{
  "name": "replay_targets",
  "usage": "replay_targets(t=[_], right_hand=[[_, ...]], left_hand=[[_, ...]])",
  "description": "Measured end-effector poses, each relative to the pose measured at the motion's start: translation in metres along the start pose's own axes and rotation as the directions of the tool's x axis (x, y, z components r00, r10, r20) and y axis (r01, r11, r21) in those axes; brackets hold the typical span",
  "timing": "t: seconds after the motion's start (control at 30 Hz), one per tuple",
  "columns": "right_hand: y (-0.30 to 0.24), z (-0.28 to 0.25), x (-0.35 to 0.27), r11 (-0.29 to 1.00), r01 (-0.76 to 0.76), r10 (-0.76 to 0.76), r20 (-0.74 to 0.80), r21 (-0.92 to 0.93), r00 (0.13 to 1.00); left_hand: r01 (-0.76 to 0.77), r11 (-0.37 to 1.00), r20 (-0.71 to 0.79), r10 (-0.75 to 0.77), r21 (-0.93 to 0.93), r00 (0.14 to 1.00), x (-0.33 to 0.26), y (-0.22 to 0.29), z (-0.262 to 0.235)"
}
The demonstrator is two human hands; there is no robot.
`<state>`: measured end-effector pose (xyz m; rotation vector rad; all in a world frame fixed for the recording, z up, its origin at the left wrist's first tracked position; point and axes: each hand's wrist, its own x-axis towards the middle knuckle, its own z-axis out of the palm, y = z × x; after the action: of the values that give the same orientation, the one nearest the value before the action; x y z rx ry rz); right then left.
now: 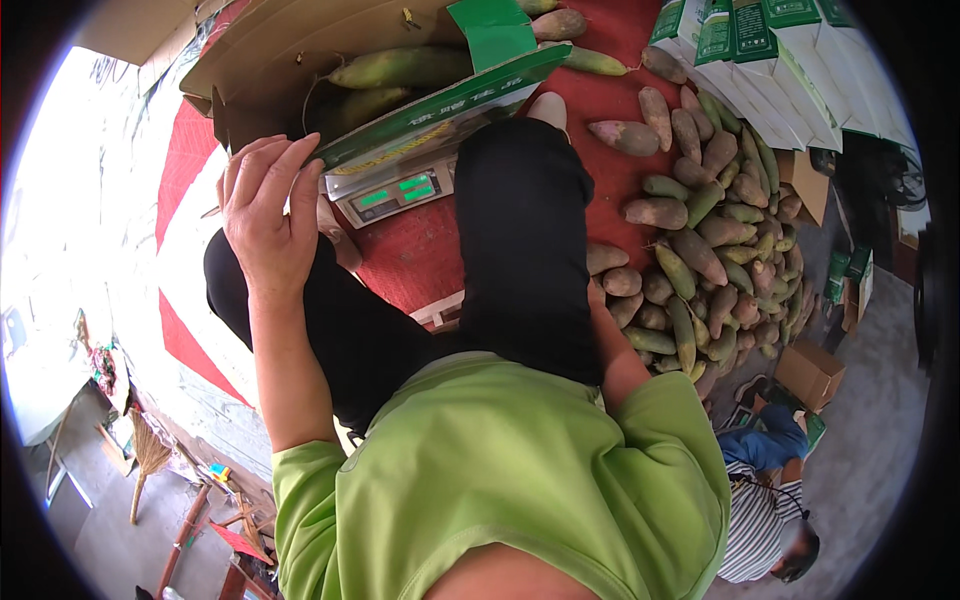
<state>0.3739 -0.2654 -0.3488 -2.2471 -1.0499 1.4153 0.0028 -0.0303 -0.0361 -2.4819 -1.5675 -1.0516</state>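
Note:
My left hand (265, 205) is at the near left corner of an open cardboard box (300, 45), its fingers and thumb closed on the edge. Long green radish-like roots (400, 68) lie inside the box. Under the box's green printed side is a scale (395, 195) with a lit green display. My right forearm (617, 345) reaches down beside my right knee toward a heap of soil-covered green and brownish roots (715, 255). The knee and the heap's edge hide my right hand (596, 292) almost wholly, so its fingers do not show.
Red cloth (405, 255) covers the floor around the scale. Several green-and-white cartons (755, 65) stand at the far right. A person in a striped shirt (752, 525) is at the lower right, near a small cardboard box (810, 375). A broom (147, 455) is at the lower left.

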Motion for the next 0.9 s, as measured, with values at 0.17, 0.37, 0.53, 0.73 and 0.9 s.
replay_targets(t=[0.17, 0.37, 0.53, 0.73, 0.9], right_hand=[[0.051, 0.006, 0.009, 0.981, 0.174, -0.178, -0.041, -0.083, 0.983], [-0.007, 0.012, -0.002, 0.986, -0.003, 0.005, -0.012, 0.166, 1.0], [0.067, 0.003, 0.032, 0.994, 0.096, -0.089, -0.123, 0.053, 0.988], [-0.058, -0.02, 0.025, 0.957, 0.29, -0.289, -0.02, 0.012, 0.957], [-0.112, -0.083, 0.048, 0.942, 0.208, -0.192, -0.087, 0.262, 0.978]], left_hand=[[-0.016, 1.0, 0.0, 0.016, -0.02, 1.0, 0.005, 0.003, 0.006], [0.003, 1.0, 0.004, -0.003, 0.027, 1.0, -0.002, -0.002, -0.006], [-0.004, 0.998, 0.0, 0.004, -0.062, 1.0, 0.01, 0.007, 0.009], [0.025, 0.999, 0.024, -0.026, 0.036, 0.999, -0.004, 0.001, -0.009], [0.002, 0.999, 0.006, -0.001, -0.032, 1.0, 0.004, 0.009, -0.001]])
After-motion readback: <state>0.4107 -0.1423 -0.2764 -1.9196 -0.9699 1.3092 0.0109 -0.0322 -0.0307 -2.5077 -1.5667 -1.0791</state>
